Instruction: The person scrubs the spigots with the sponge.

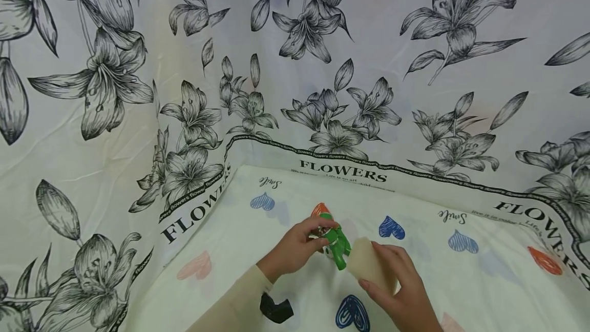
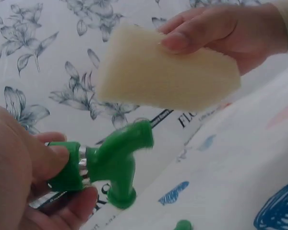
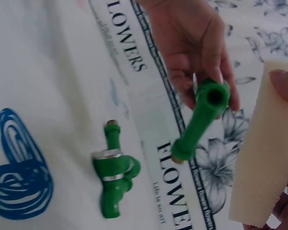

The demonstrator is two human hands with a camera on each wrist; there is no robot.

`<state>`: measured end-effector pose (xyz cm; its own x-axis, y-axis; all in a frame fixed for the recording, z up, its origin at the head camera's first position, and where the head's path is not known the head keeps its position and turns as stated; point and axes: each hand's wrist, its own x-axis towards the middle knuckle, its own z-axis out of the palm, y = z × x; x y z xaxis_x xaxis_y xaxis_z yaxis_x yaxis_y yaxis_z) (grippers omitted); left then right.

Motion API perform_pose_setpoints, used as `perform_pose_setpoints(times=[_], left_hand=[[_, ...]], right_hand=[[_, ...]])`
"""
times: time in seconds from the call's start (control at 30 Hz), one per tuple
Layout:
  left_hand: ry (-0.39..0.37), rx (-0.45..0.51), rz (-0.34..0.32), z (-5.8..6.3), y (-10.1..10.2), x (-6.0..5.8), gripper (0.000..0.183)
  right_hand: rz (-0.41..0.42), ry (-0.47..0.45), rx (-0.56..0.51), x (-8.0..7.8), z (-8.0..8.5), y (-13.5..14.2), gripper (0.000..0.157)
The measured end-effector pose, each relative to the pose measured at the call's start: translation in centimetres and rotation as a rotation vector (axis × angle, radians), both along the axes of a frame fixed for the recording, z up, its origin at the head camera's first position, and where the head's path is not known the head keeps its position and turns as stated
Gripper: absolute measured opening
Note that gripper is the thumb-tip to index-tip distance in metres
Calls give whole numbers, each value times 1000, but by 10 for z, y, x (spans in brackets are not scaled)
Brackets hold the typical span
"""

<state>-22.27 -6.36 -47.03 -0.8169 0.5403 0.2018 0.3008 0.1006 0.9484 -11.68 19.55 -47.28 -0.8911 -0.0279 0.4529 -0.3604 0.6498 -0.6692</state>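
Note:
My left hand (image 1: pixel 295 250) grips a green tap with silver bands; in the left wrist view the thumb and fingers pinch the tap's (image 2: pixel 117 158) thick end. Its spout and a lower branch stick out free. The right wrist view shows the tap's (image 3: pixel 199 127) round opening facing the camera. My right hand (image 1: pixel 407 288) holds a cream sponge block (image 1: pixel 361 260), thumb on one face and fingers on the other. The sponge (image 2: pixel 158 72) is above the tap and apart from it in the left wrist view. A second green fitting (image 3: pixel 113 179) with silver bands lies on the cloth.
A white cloth (image 1: pixel 230 275) printed with hearts covers the surface. Behind and to the left, a white curtain (image 1: pixel 345 117) with black lily drawings hangs down to it. A small black object (image 1: pixel 276 308) shows beside the left sleeve.

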Motion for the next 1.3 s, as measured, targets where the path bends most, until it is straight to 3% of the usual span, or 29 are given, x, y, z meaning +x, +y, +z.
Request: perform_pose_setpoints(times=[0.13,0.3,0.53,0.7,1.1,1.3], left_hand=[[-70,134,-61,5,6,6,33],[-58,240,-68,9,12,10,36],[-30,240,-23,14,14,13,44],[-25,281,-58,17,16,18,41],[74,304,-130,14,22,22,42],[67,290,-108,14,22,22,40]], right_hand=[[13,16,-24,-1,10,-2,76],[57,50,-27,-3,14,-4,79],[71,44,-5,-5,14,-6,76],[40,83,26,-12,12,0,76],[-120,126,36,-30,10,19,79],[-55,68,8,-24,11,14,75]])
